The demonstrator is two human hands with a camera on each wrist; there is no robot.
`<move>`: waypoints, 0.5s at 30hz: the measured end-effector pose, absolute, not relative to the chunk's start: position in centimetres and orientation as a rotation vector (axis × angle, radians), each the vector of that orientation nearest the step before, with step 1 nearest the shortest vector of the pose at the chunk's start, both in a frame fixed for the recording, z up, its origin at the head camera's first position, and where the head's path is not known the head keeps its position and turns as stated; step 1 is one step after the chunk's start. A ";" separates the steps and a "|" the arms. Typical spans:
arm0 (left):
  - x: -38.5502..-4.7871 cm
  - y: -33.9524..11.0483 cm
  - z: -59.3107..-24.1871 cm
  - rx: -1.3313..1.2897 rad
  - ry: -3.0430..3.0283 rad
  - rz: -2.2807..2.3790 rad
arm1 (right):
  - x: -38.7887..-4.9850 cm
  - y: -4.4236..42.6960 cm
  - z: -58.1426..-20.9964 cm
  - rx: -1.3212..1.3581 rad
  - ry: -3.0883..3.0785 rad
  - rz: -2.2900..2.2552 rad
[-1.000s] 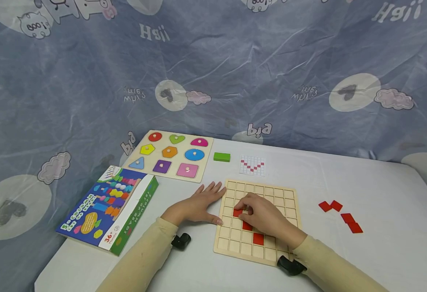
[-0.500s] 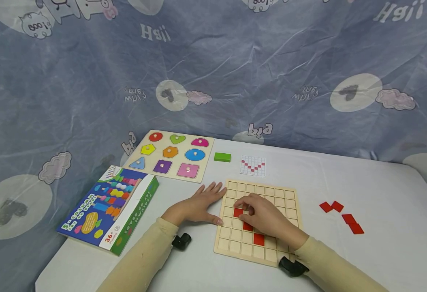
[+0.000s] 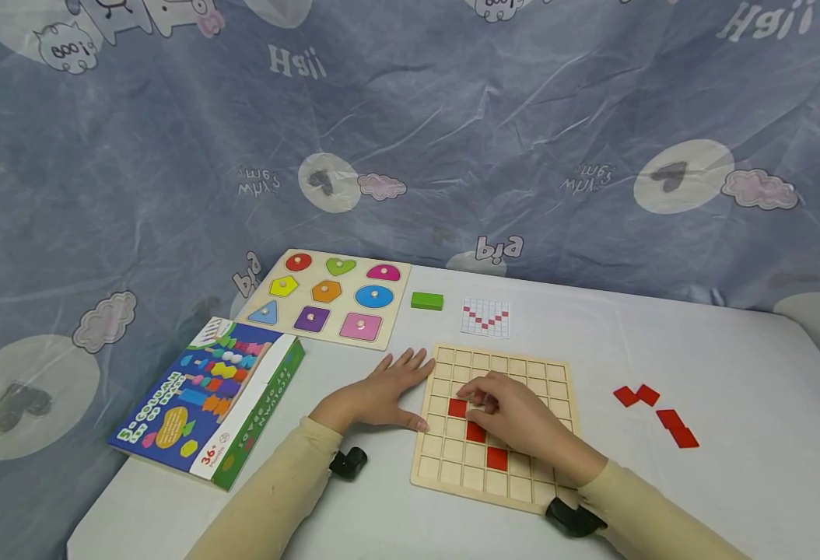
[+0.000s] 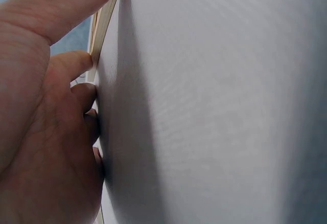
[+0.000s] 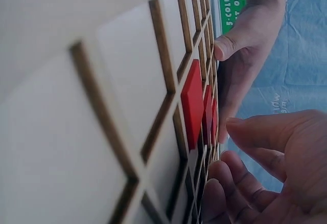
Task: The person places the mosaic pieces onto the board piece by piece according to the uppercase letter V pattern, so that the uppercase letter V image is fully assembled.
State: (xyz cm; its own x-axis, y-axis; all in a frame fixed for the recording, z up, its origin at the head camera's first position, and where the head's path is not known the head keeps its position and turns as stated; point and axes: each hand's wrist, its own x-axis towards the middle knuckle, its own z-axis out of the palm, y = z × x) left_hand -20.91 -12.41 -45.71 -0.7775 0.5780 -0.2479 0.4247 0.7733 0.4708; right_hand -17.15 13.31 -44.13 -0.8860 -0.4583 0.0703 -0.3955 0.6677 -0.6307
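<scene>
A pale wooden grid board [image 3: 452, 472] lies on the table with three red square tiles set in a diagonal: a far-left tile [image 3: 457, 407], a middle tile [image 3: 475, 434] and a near tile [image 3: 497, 459]. My left hand [image 3: 378, 395] is spread flat beside the board, its thumb and fingertips at the left edge; in the left wrist view those fingers [image 4: 71, 63] touch the wooden edge. Above the tiles hovers my right hand [image 3: 515, 416], fingers loosely bent and holding nothing. In the right wrist view its thumb [image 5: 255, 132] stands apart from the tiles.
Several loose red tiles [image 3: 669, 420] lie to the right. Behind the board are a pattern card [image 3: 480, 306] with a pink V and a green block [image 3: 427, 301]. A knobbed shape puzzle [image 3: 326, 327] and a blue toy box [image 3: 207, 397] occupy the left side.
My right hand has drawn back slightly to the right, off the far-left red tile, which now shows fully in its cell. My left hand has stayed in place.
</scene>
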 end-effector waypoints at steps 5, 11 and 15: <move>-20.9 -12.4 -45.8 0.763 2.586 0.560 | -16.8 14.0 -44.1 -0.692 2.786 -1.023; -21.0 -12.4 -45.9 0.765 2.586 0.560 | -16.5 14.9 -44.2 -0.690 2.809 -1.024; -21.0 -12.5 -46.0 0.774 2.584 0.561 | -16.2 15.5 -44.2 -0.688 2.825 -1.023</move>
